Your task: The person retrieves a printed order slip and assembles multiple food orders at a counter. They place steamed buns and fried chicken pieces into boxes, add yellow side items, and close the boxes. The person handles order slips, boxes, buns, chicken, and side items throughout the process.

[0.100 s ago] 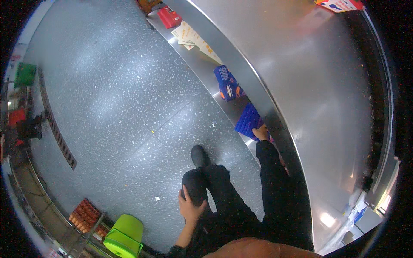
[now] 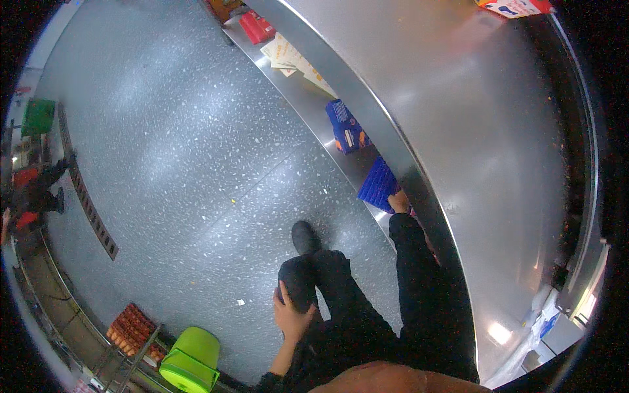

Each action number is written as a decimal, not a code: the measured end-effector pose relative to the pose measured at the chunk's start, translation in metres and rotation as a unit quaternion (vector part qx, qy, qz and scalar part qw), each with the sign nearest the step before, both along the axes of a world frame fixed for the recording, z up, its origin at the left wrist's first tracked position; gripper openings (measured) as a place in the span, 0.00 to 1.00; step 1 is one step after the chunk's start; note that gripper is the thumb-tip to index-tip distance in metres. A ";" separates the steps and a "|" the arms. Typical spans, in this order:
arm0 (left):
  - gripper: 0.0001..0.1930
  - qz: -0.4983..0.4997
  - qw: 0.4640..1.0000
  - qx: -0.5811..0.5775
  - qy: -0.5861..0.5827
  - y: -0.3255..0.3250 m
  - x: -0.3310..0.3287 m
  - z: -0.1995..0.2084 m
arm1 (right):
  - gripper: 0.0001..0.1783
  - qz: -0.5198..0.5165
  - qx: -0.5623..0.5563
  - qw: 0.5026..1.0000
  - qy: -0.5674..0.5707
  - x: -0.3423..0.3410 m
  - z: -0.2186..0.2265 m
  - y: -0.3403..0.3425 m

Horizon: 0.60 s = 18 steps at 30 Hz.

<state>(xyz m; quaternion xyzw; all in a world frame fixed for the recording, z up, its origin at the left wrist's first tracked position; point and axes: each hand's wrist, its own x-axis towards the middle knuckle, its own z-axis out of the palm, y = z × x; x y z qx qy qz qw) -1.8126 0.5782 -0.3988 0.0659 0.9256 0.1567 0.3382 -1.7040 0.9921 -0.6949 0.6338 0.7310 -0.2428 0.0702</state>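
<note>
My right hand reaches under the edge of a steel counter. It is closed at the near edge of a flat blue packet with a ridged surface, lying on the lower shelf. Part of the fingers is hidden. On that shelf, just beyond, lies a dark blue package with orange marks. My left hand rests on my bent left knee, its fingers apart and holding nothing.
Farther along the shelf are cream-coloured papers and a red packet. At lower left stand a lime green bucket and stacked trays of eggs. A person in dark clothes is by the far left, near a floor drain.
The person at the far left has shifted their legs. My right hand has moved very slightly at the blue packet; my left hand stays on the knee.
</note>
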 end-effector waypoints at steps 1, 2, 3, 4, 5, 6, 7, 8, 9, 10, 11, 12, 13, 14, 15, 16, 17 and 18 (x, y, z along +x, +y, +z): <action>0.54 -0.003 1.000 0.000 0.002 0.000 0.000 0.001 | 0.45 -0.001 0.002 1.000 -0.002 0.001 0.008 0.000; 0.54 -0.006 1.000 0.006 0.007 0.001 0.000 0.000 | 0.43 0.000 0.005 1.000 -0.006 0.004 0.018 -0.002; 0.54 -0.008 1.000 0.016 0.025 -0.001 0.001 0.000 | 0.41 -0.001 0.008 1.000 -0.009 0.008 0.030 -0.006; 0.54 0.001 1.000 -0.024 -0.010 -0.002 0.004 0.000 | 0.39 -0.002 0.013 1.000 -0.013 0.014 0.046 -0.014; 0.54 0.009 0.999 -0.021 -0.027 -0.006 0.007 0.000 | 0.37 -0.002 0.021 1.000 -0.014 0.022 0.064 -0.024; 0.54 0.014 0.999 -0.017 -0.039 -0.009 0.010 0.000 | 0.35 0.000 0.025 1.000 -0.012 0.028 0.083 -0.040; 0.55 0.015 1.000 -0.001 -0.025 -0.014 0.013 -0.001 | 0.34 0.003 0.026 1.000 -0.006 0.034 0.105 -0.059; 0.54 0.009 0.999 -0.003 -0.049 -0.018 0.015 -0.002 | 0.32 0.006 0.026 1.000 0.003 0.035 0.129 -0.080; 0.53 0.037 0.996 0.014 -0.084 -0.023 0.015 -0.003 | 0.30 0.009 0.014 1.000 0.022 0.032 0.153 -0.106; 0.52 0.054 0.994 0.048 -0.083 -0.027 0.013 -0.003 | 0.28 0.011 -0.004 0.999 0.053 0.022 0.179 -0.131; 0.51 0.077 0.990 0.050 -0.111 -0.030 0.008 -0.002 | 0.27 0.011 -0.028 0.995 0.091 0.007 0.206 -0.161; 0.49 0.128 0.981 0.129 -0.062 -0.032 -0.001 0.002 | 0.25 0.006 -0.068 0.987 0.147 -0.011 0.235 -0.188; 0.48 0.186 0.966 0.172 -0.044 -0.035 -0.013 0.009 | 0.13 0.012 -0.057 0.967 0.248 -0.033 0.266 -0.220; 0.46 0.252 0.948 0.185 -0.058 -0.038 -0.027 0.022 | 0.11 -0.010 -0.277 0.926 0.255 -0.053 0.299 -0.235; 0.43 0.299 0.918 0.257 -0.045 -0.040 -0.044 0.038 | 0.12 0.060 -0.269 0.926 0.258 -0.077 0.332 -0.254; 0.40 0.353 0.885 0.298 -0.063 -0.044 -0.062 0.061 | 0.16 0.118 -0.369 0.847 0.364 -0.095 0.367 -0.261; 0.38 0.402 0.848 0.335 -0.082 -0.051 -0.080 0.089 | 0.21 0.160 -0.474 0.764 0.408 -0.111 0.402 -0.267; 0.34 0.381 0.823 0.401 -0.132 -0.057 -0.099 0.122 | 0.21 0.212 -0.474 0.753 0.404 -0.131 0.434 -0.264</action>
